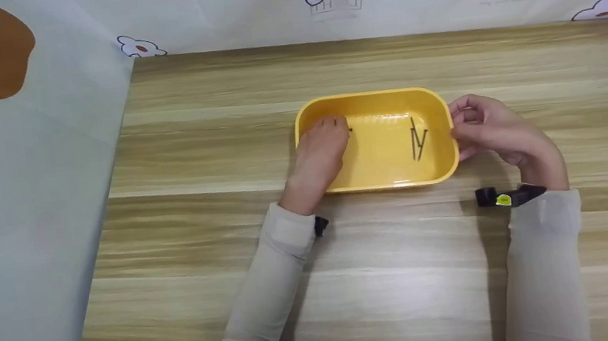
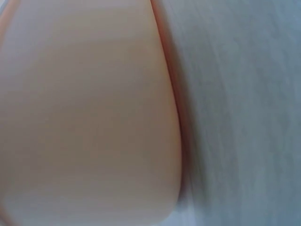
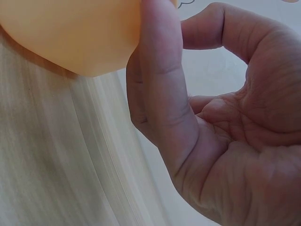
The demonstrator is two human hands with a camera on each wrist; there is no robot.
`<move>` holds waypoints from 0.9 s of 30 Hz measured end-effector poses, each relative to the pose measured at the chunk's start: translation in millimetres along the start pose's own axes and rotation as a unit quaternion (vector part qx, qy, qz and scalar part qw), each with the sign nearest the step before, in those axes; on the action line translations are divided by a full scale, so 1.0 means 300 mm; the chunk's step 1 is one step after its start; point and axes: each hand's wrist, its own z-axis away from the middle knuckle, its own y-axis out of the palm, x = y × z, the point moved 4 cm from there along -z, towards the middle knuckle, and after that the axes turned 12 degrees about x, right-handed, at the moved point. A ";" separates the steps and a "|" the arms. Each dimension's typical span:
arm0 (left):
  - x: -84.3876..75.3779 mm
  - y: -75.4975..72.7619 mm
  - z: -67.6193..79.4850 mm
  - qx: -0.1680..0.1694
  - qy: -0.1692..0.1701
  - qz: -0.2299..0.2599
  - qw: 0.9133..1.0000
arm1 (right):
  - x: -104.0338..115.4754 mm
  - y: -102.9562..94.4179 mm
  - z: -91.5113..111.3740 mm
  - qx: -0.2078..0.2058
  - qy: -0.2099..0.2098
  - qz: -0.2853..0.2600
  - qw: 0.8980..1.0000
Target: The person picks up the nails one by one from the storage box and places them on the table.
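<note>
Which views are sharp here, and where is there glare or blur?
Head view: mostly sharp, with soft glare patches on the tray floor and near rim, and faint arm shadows on the table. Left wrist view: wholly blurred, only a pale orange mass beside grey. Right wrist view: right hand in fair focus, the tray corner soft and washed out.

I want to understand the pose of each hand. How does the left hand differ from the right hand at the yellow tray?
The left hand reaches down inside the yellow tray, while the right hand stays outside, at its right end. Dark thin sticks lie nearer the right hand. Both wear light sleeves.
</note>
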 end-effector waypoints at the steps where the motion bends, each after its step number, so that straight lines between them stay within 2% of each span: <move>1: 0.000 -0.001 0.000 -0.003 0.000 0.001 1.000 | 0.001 0.001 0.000 -0.001 0.000 0.000 1.000; 21: 0.003 -0.018 0.006 -0.014 0.034 0.026 0.999 | -0.003 0.002 -0.002 0.002 -0.008 -0.014 1.000; 27: 0.003 -0.017 0.008 -0.015 0.025 0.013 1.000 | 0.000 0.003 -0.003 0.001 -0.010 -0.015 1.000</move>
